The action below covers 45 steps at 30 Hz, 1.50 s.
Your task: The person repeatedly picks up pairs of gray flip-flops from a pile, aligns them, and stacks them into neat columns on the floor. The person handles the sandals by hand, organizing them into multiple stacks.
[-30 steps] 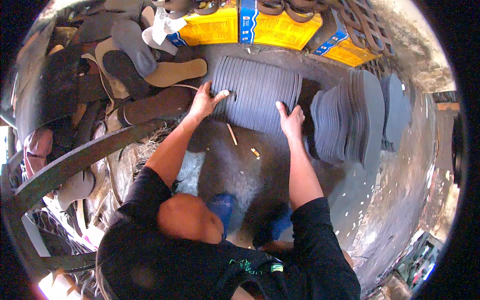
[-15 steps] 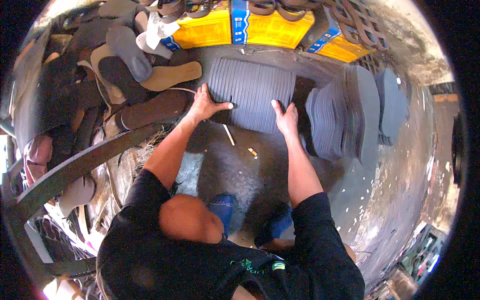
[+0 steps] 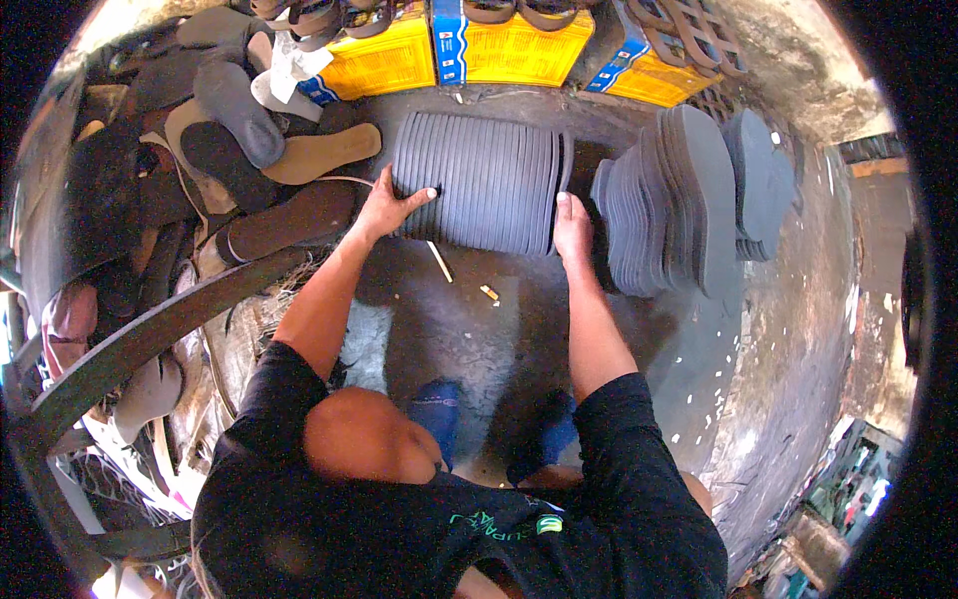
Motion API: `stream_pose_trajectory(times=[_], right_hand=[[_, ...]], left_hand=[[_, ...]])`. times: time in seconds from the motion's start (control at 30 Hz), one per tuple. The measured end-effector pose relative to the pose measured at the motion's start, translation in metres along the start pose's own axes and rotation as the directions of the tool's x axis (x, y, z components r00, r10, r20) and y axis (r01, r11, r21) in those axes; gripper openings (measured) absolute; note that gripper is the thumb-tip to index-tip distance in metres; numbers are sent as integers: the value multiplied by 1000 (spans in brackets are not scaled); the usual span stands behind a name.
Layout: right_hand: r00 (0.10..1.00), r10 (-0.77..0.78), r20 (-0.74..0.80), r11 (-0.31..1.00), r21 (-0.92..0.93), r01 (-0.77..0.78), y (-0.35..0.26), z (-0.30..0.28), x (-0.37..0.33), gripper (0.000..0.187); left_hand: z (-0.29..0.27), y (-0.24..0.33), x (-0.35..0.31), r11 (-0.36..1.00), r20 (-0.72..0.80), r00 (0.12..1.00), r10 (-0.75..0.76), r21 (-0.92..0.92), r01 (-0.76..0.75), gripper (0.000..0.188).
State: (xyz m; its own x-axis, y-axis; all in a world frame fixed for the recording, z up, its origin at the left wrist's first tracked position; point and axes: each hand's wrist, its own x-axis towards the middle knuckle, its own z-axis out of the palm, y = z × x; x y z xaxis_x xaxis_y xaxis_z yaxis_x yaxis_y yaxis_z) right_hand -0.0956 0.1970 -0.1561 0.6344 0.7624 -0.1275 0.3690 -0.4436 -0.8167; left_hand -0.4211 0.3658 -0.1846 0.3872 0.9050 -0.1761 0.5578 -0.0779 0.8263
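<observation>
A row of thin grey sole sheets [image 3: 484,180] stands on edge on the concrete floor in front of me. My left hand [image 3: 391,208] is clamped on its left end, fingers spread over the outer sheet. At the right end my right hand [image 3: 571,228] presses flat against the last sheet. Both arms are stretched forward, squeezing the row between the hands.
A second grey sole stack [image 3: 664,205] leans just right of my right hand, with a third stack [image 3: 760,175] behind it. Yellow boxes [image 3: 504,55] line the back. Brown and black soles [image 3: 249,160] are heaped at left, above a curved metal bar [image 3: 150,334]. A small stick [image 3: 440,262] lies on the floor.
The grey row has been pressed tighter and straighter between my hands. Both hands stay on its ends, shifted slightly away from me.
</observation>
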Motion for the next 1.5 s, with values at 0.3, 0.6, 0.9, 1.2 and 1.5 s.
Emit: stream_pose_trajectory(times=[0.3, 0.6, 0.9, 1.2, 1.5], right_hand=[[855, -335, -395, 941, -189, 282, -65, -15, -25, 36], [987, -48, -154, 733, 666, 140, -196, -113, -65, 87], [745, -228, -627, 963, -256, 79, -161, -338, 35, 110], [842, -95, -531, 841, -496, -218, -59, -363, 95, 102], [386, -783, -487, 552, -258, 793, -220, -206, -29, 33]], left_hand=[[-3, -21, 2, 1000, -42, 999, 21, 6, -21, 132], [3, 43, -22, 972, 13, 1000, 14, -236, -11, 118], [-7, 3, -4, 977, -20, 999, 42, -206, -45, 109], [-12, -6, -5, 977, -39, 999, 1, -215, -9, 93], [-7, -26, 1, 988, -64, 994, 90, -122, -97, 103]])
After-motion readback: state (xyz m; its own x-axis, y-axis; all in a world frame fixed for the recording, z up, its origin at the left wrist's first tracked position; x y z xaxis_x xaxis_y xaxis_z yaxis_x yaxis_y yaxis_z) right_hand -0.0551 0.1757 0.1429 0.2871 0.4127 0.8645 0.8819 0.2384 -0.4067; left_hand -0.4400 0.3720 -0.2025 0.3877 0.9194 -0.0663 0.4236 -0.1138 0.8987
